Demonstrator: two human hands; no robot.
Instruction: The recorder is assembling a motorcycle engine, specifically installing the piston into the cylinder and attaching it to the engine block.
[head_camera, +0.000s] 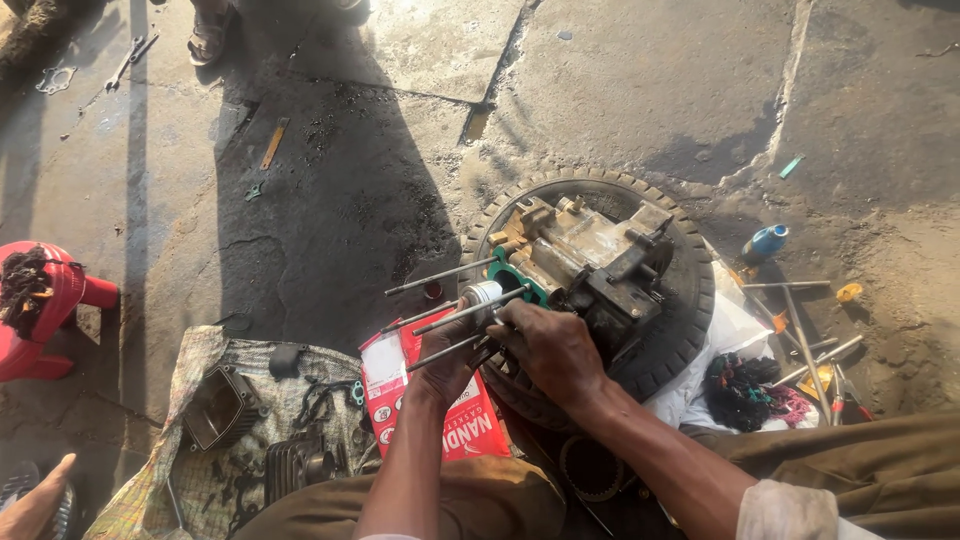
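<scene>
A grimy metal engine block (585, 262) lies on its side inside a black tyre (672, 345) on the ground. Several long studs (440, 277) stick out of it toward the left, past a green gasket (518, 284). A shiny piston (482, 294) sits among the studs. My left hand (445, 362) reaches up under the studs beside the piston. My right hand (548, 345) is curled over the piston's base and the connecting rod area. What the fingers grip is hidden.
A red and white gasket packet (385, 375) lies under my left wrist. A cylinder barrel (220, 405) and black parts rest on a cloth at lower left. Spanners and screwdrivers (815, 350) lie right of the tyre, near a blue can (765, 242). A red stool (50, 305) stands left.
</scene>
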